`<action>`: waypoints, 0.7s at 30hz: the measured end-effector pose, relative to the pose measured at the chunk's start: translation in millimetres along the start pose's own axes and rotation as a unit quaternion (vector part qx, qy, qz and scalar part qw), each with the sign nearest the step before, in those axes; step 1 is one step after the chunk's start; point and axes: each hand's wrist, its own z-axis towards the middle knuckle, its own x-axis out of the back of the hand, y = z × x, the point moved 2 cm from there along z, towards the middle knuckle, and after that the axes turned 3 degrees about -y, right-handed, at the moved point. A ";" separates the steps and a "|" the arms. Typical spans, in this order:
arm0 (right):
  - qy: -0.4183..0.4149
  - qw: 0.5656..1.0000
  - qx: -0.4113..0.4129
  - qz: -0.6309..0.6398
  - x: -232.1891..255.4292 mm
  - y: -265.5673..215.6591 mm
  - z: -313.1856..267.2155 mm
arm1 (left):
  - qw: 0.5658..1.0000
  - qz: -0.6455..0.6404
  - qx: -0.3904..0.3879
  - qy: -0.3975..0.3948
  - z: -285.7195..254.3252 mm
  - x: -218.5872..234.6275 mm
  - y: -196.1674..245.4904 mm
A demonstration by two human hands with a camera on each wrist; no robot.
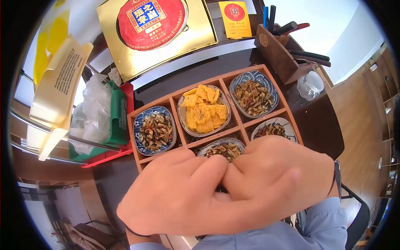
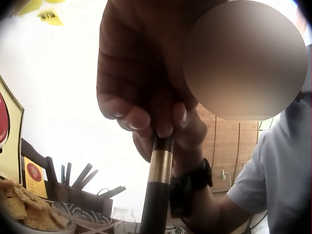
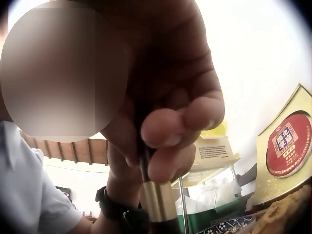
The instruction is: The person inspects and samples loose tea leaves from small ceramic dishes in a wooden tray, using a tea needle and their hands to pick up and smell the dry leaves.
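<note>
My left hand [image 1: 175, 193] and right hand [image 1: 271, 166] meet knuckle to knuckle over the near side of a divided wooden tray [image 1: 170, 98]. Between them, both sets of curled fingers grip a dark rod with a gold band [image 2: 161, 165], which points downward in both wrist views. The head view hides this rod under the hands. Just beyond the hands, a bowl of dried brown bits [image 1: 227, 151] is partly covered, as is a pale bowl [image 1: 289, 127] on the right. A bowl of yellow crackers [image 1: 206, 116] sits in the tray's far middle compartment.
Blue patterned bowls [image 1: 146, 151] hold dried bits in the tray's far corners. Behind stands a gold box [image 1: 200, 33] with a red disc. A wooden pen holder [image 1: 275, 54] and clear jar [image 1: 310, 85] are right; a green bin [image 1: 118, 108] with plastic bags is left.
</note>
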 end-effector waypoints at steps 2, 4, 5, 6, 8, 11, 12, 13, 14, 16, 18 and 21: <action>0.026 0.995 0.050 -0.084 -15.9 6.5 3.2 | 0.998 0.032 -0.032 -0.032 1.5 -2.6 -8.9; 0.051 0.996 0.030 -0.061 -15.6 8.3 1.9 | 0.994 0.066 -0.065 -0.063 3.7 -1.4 -8.8; 0.074 0.997 0.010 -0.036 -14.1 9.1 2.1 | 0.995 0.048 -0.038 -0.074 4.7 2.8 -6.4; 0.074 0.996 0.011 -0.037 -11.0 6.6 0.2 | 0.996 0.029 -0.010 -0.085 4.3 4.8 -5.0; 0.038 0.999 -0.017 0.002 -2.9 -2.5 -4.4 | 0.998 0.020 0.012 -0.051 0.5 2.5 0.2; -0.105 0.989 -0.008 -0.103 3.0 -5.8 5.1 | 0.997 0.027 0.010 -0.073 -5.3 0.2 -10.3; -0.105 0.989 -0.008 -0.103 -2.1 -1.5 5.2 | 0.991 0.044 -0.016 -0.127 -5.8 -1.4 -14.1; -0.013 0.996 0.020 -0.082 -7.1 4.3 6.3 | 0.991 0.044 -0.018 -0.127 -3.6 -1.0 -13.7; 0.078 0.994 0.050 -0.059 -8.5 6.3 5.6 | 0.991 0.065 -0.040 -0.108 -0.7 0.5 -11.3; 0.066 0.996 0.032 -0.050 -7.5 0.6 0.5 | 0.991 0.086 -0.061 -0.088 2.7 2.5 -3.8; 0.051 0.998 0.011 -0.036 -1.7 -5.4 -1.4 | 1.000 0.020 0.000 0.005 2.0 5.2 4.6; -0.026 0.995 0.024 -0.089 -1.4 -5.5 -0.6 | 0.997 0.018 -0.051 -0.058 -3.7 1.0 -3.6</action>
